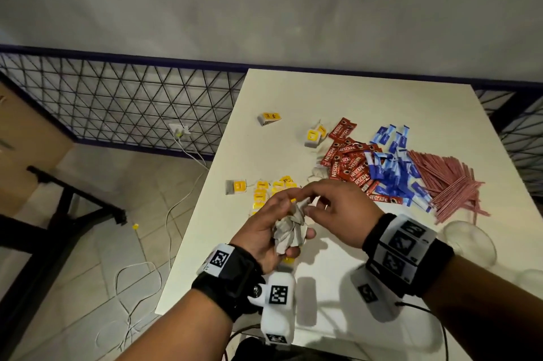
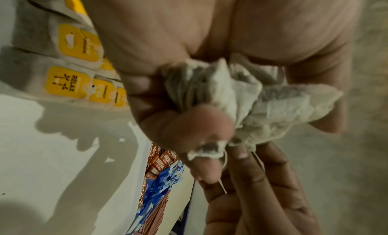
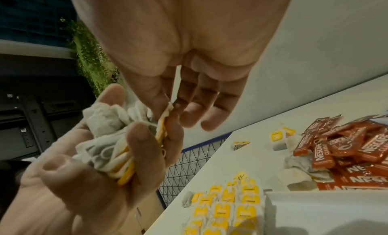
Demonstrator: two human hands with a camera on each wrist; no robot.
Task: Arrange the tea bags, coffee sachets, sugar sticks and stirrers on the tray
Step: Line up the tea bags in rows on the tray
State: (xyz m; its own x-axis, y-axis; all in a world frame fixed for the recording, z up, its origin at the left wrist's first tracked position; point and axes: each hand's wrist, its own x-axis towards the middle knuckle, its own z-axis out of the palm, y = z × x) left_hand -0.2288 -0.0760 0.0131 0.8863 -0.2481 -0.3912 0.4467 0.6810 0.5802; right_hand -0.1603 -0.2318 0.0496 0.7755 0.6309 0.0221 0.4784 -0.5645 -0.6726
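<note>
Left hand [image 1: 264, 228] clamped around bunched tea bags [image 1: 291, 228]. Right hand [image 1: 338, 210] pinching one tag from the bunch, above white surface [image 1: 382, 102].

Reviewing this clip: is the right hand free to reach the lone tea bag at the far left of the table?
Probably not right away. The right hand is pinching a tag from the bunch of tea bags that the left hand grips. The lone tea bag lies unobstructed on the table.

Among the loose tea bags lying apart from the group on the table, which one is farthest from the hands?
The tea bag lying alone near the table's far left part. The pair beside the red coffee sachets and the single one at the left edge lie nearer.
</note>
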